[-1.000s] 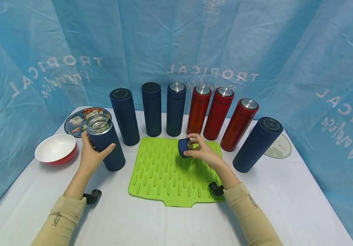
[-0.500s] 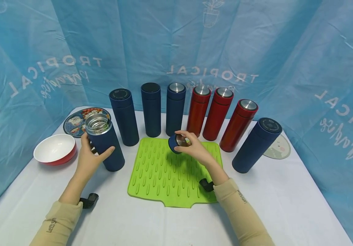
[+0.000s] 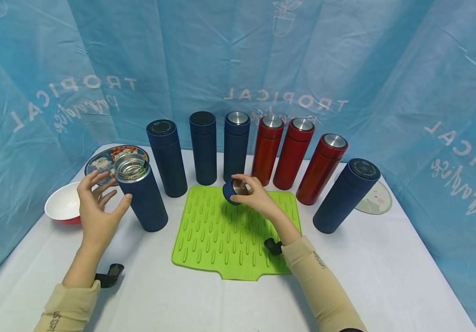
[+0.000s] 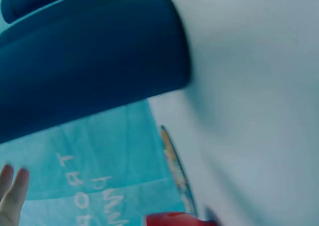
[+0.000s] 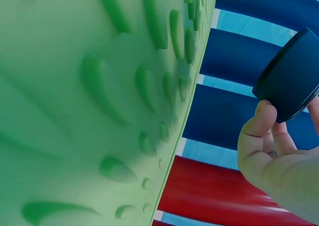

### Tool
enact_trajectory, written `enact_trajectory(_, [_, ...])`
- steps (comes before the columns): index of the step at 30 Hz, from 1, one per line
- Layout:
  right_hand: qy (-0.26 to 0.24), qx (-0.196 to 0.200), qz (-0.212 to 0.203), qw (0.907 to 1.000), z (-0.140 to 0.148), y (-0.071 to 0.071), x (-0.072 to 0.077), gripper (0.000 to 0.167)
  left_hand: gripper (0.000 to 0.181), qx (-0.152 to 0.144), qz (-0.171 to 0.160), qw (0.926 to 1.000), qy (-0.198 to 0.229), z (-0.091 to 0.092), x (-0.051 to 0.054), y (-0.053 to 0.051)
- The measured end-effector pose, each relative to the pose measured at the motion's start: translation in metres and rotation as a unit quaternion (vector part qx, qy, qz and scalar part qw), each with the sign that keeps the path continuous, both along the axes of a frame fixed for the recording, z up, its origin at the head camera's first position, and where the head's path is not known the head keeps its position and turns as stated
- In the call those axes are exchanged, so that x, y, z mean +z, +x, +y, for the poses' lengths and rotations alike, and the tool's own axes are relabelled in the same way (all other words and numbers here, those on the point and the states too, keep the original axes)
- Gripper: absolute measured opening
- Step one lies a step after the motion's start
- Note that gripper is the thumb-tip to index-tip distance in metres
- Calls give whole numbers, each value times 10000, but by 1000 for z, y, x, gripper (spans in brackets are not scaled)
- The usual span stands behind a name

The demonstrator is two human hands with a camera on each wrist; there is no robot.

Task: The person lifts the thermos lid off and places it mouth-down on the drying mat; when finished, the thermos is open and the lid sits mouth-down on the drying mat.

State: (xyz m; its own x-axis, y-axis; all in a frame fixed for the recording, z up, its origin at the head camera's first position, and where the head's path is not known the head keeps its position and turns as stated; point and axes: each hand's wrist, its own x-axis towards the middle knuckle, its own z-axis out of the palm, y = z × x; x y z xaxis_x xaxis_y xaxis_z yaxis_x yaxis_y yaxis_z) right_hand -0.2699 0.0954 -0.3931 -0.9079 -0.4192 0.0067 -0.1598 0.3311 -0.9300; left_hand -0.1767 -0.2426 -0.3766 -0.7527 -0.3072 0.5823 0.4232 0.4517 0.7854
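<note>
My left hand (image 3: 96, 216) is beside an uncapped dark blue thermos flask (image 3: 145, 203), apart from it, with its fingers spread. The flask stands upright, its steel mouth uncovered. In the left wrist view only two fingertips of that hand show at the lower left edge. My right hand (image 3: 258, 199) pinches a dark blue flask lid (image 3: 229, 193) between thumb and fingers, above the green ridged mat (image 3: 204, 240). Tilted, the lid shows its steel inner side in the head view. In the right wrist view the blue outer side of the lid (image 5: 289, 74) is visible.
Behind the mat stand capped blue flasks (image 3: 203, 152) and red flasks (image 3: 291, 154); another blue flask (image 3: 343, 198) is at right, before a pale round mat (image 3: 376, 198). At left are a red-and-white bowl (image 3: 61, 203) and a patterned round mat (image 3: 96, 161).
My left hand has let go of the uncapped flask and moved left. The right hand has carried the lid leftward over the green mat, turning its steel inside into view.
</note>
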Motion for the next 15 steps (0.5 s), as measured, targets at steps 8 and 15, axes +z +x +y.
enact_trajectory(8, [8,84,82,9999,-4,-2,3,58,64,370,2025,9776,-439,25,20,5])
enact_trajectory(15, [36,-45,148,9999,-9,-11,1,60,48,231,3285,9338,-1402,59,27,3])
